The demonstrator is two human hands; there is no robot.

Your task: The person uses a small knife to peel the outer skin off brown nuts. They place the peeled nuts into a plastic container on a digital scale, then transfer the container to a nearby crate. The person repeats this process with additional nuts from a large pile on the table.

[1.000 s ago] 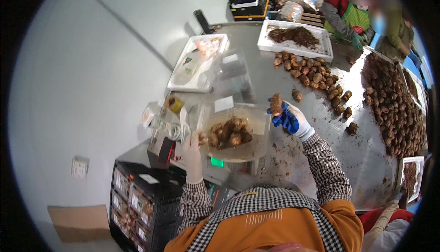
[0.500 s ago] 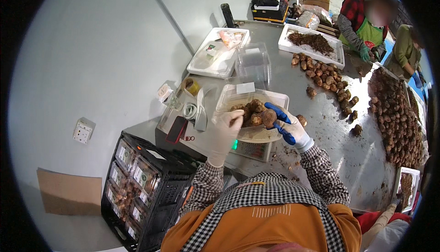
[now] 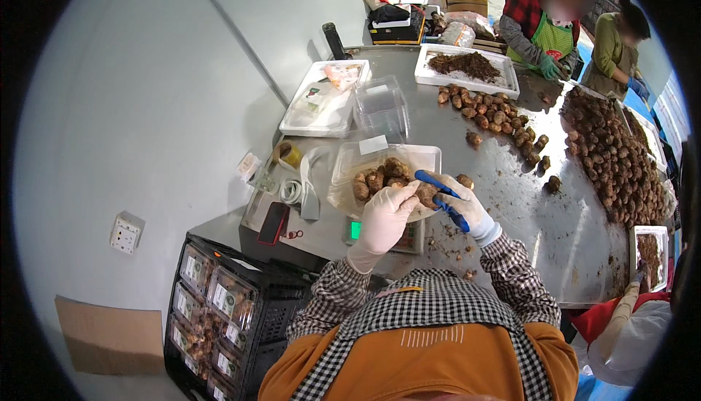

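Black crate (image 3: 241,306) of packed clear punnets sitting on the floor at far left. Left hand (image 3: 385,215), white glove, fingers pinching a brown tuber (image 3: 426,194) over the near edge of the clear tray (image 3: 350,167) on the scale (image 3: 409,237). Right hand (image 3: 461,204), blue-and-white glove, fingers closing on the same tuber. Loose tubers (image 3: 496,116) lying further right on the steel counter (image 3: 569,233).

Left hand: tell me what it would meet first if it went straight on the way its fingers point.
The left hand points up and right; its fingers already touch the brown tuber shared with the right hand. Beyond lies the clear tray, though depth is unclear.
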